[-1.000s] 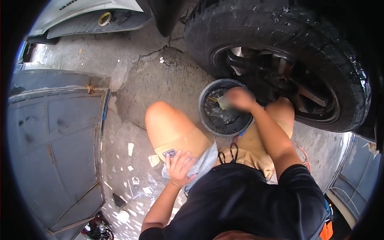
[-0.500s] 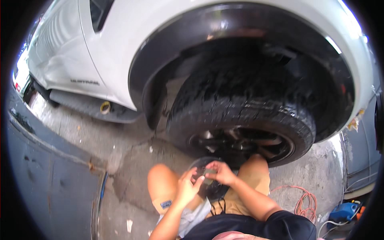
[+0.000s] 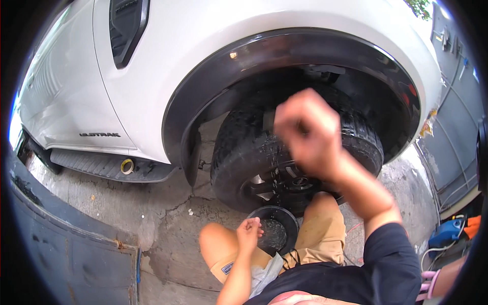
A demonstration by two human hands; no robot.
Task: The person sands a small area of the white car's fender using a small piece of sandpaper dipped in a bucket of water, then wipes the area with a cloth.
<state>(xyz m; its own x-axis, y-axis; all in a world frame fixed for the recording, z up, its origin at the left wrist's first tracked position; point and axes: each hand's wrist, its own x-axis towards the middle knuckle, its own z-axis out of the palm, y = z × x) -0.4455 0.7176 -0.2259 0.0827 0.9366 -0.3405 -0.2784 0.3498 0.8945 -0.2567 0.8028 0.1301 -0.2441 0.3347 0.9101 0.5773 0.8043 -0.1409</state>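
Head view: right hand [image 3: 307, 134], fist closed, grip contents unclear, raised against tyre [image 3: 244, 157]; left hand [image 3: 249, 234], fingers curled, holding nothing visible, rests at black bucket [image 3: 287, 218] rim on the concrete floor [image 3: 127, 203] below.

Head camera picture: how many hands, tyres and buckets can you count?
Hands: 2, the left hand over the black bucket and the blurred right hand raised before the tyre.
Tyres: 1, the black tyre.
Buckets: 1, the black bucket.
Total: 4.
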